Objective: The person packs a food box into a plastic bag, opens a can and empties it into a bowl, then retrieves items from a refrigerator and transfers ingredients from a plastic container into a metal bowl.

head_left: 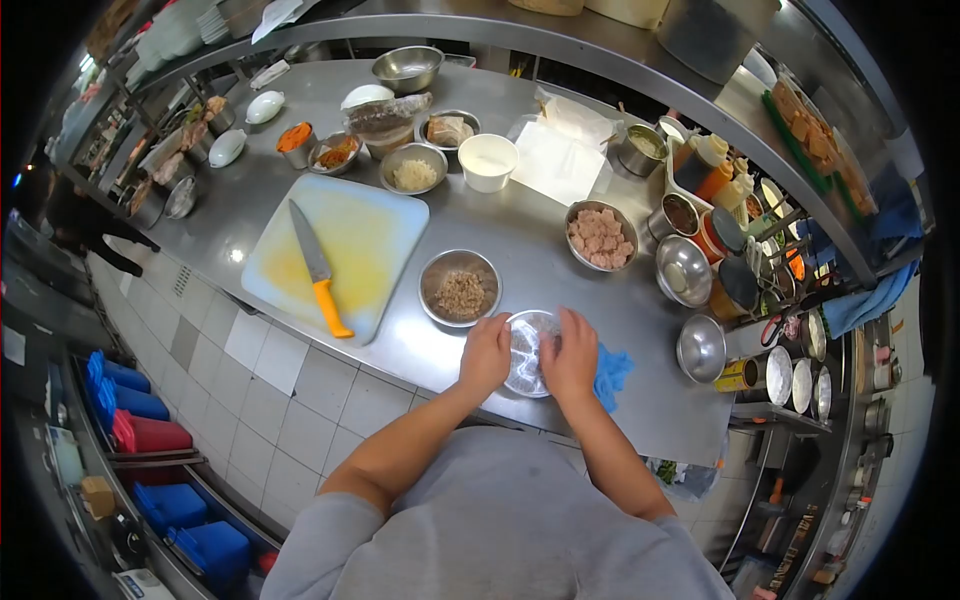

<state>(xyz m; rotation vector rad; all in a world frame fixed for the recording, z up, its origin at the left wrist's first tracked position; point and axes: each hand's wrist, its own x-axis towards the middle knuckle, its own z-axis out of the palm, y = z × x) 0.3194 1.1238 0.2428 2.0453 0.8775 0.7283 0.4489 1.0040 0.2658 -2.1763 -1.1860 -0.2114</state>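
Between my two hands, near the front edge of the steel counter, is a round shiny bowl (528,372) that looks clear or silvery; its contents cannot be made out. My left hand (487,352) is closed at its left rim, fingers curled and partly hidden. On the other side, my right hand (572,358) bends its fingers around the right rim, thumb over the bowl. Just up and left stands a metal bowl of brown minced filling (461,294). Crumpled blue gloves or cloth (612,376) lie beside my right hand.
A yellow-handled knife (318,262) lies on the stained cutting board (385,225) at left. Farther back are a white tub (488,165), white paper (560,160) and a bowl of pink meat chunks (601,238). Metal bowls (701,350) and sauce bottles (715,180) line the right.
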